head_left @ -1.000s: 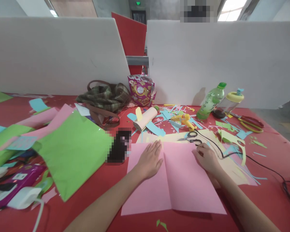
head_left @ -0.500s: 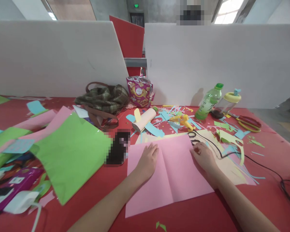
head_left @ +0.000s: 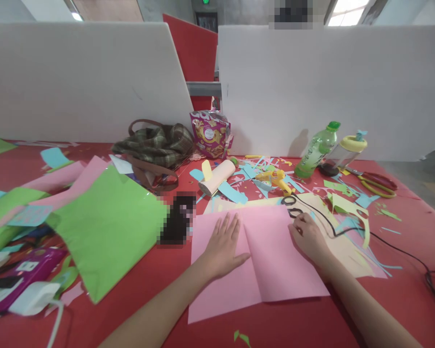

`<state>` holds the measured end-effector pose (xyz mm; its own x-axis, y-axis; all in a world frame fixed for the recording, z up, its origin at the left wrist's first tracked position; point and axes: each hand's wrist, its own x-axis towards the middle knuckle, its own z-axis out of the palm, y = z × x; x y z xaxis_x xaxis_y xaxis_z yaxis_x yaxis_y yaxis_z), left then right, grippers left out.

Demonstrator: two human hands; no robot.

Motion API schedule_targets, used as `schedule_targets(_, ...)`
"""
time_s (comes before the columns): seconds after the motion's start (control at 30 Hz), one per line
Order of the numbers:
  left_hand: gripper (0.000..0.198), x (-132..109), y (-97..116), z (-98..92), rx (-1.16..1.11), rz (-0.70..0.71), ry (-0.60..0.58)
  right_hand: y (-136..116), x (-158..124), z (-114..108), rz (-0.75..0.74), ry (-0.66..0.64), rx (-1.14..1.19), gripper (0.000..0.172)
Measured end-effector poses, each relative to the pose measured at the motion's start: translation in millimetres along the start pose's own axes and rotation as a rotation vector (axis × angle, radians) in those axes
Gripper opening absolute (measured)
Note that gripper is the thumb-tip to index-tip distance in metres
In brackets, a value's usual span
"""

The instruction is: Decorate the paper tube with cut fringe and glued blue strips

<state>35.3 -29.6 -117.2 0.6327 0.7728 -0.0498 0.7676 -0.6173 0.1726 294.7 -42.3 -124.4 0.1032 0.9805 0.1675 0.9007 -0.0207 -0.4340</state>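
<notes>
A pink sheet of paper (head_left: 286,275) with a crease down its middle lies in front of me. My left hand (head_left: 223,246) rests flat on its left half, fingers and thumb spread. At the sheet's right edge, my right hand (head_left: 308,237) has its fingers curled in, apparently pinching that edge; the fingertips are partly hidden. Just beyond it are the black handles of scissors (head_left: 289,200), their blades out of sight. Pale yellow paper (head_left: 342,253) lies partly beneath the pink sheet, with a black cable (head_left: 321,217) across it.
Left of the sheet are a phone (head_left: 177,220) and a green sheet (head_left: 108,232). Behind lie a paper roll (head_left: 217,178), a yellow glue gun (head_left: 275,179) and many scraps. A green bottle (head_left: 317,152), a clear cup (head_left: 344,154) and pliers (head_left: 379,184) stand or lie at right.
My left hand has spread its fingers, with the thumb now stretched toward the crease. My right hand and the sheet's right half have shifted slightly rightward; the crease looks more marked.
</notes>
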Motion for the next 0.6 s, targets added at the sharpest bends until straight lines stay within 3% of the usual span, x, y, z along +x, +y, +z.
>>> schedule_targets(0.33,0.076,-0.1,0.7,-0.1,-0.004,-0.015,-0.016,6.7,-1.9,-12.1,-0.017,0.014,0.074,0.026)
schedule_targets(0.6,0.070,-0.5,0.9,-0.3,-0.054,-0.031,0.038,13.3,-11.3,-17.2,-0.070,-0.033,0.157,0.026)
